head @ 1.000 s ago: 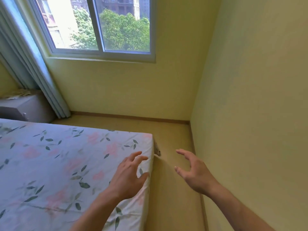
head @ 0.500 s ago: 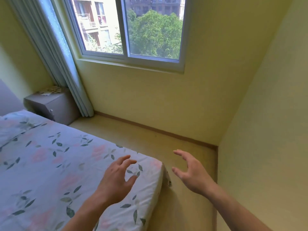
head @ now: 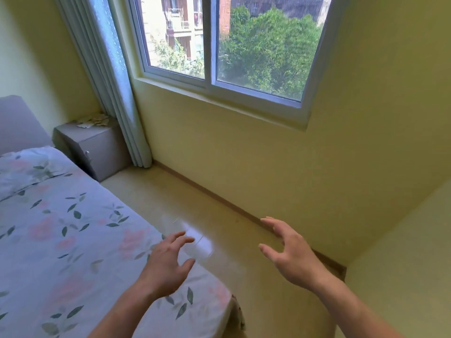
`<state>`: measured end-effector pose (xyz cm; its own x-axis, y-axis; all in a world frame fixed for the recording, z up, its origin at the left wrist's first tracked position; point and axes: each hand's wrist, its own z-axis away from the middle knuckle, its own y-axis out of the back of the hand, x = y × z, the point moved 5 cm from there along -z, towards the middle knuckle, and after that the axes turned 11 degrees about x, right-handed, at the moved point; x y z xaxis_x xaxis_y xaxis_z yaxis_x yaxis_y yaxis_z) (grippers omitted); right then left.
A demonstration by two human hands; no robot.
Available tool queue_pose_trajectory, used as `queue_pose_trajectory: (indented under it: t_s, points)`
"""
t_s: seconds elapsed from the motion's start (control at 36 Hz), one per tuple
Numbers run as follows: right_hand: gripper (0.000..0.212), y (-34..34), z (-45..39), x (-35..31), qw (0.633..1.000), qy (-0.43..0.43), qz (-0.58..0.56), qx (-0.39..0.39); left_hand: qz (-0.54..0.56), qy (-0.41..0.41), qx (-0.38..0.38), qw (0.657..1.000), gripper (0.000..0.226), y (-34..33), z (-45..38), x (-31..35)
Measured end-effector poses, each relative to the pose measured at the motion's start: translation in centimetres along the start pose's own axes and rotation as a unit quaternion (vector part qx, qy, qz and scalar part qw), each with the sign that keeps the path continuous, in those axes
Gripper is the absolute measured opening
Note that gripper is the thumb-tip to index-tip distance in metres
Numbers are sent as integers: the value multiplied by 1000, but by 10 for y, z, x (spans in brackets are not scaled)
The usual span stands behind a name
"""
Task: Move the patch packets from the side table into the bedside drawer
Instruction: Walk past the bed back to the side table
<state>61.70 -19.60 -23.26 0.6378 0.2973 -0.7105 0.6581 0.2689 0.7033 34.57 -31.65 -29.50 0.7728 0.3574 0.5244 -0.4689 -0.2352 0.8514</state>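
fingers (head: 181, 239) of left hand (head: 166, 267) spread, empty | right hand (head: 290, 254) likewise | patch packets (head: 94, 120) atop side table (head: 97, 150), far beyond bed (head: 73, 240)

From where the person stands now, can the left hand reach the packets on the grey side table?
Probably not yet. The left hand hovers open over the bed corner, while the packets lie on the side table far off by the curtain. The floor between looks free.

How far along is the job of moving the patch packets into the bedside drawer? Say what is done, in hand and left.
Done: nothing visible; the packets lie heaped on the grey side table, whose drawer front looks closed. In hand: nothing; the left hand and right hand are empty, fingers spread, far from the table, beside the bed. Left: reaching the table, opening the drawer, moving every packet.
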Motion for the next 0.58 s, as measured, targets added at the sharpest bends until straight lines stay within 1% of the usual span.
queue_pose_trajectory:
  t_s: [0.17,0.31,0.42,0.58]
  points:
    - [59,49,-92,37,999,-21,-11,25,13,-36,-9,999,47,-28,-111,80]
    - [58,60,-182,64,1000,-14,-18,-5,35,-51,0,998,46,-48,-195,135]
    - [58,63,-258,76,999,11,-21,-34,21,-20,19,999,46,-65,-257,151]
    - [58,65,-369,94,994,58,-16,-88,-14,55,39,998,46,-80,-327,145]
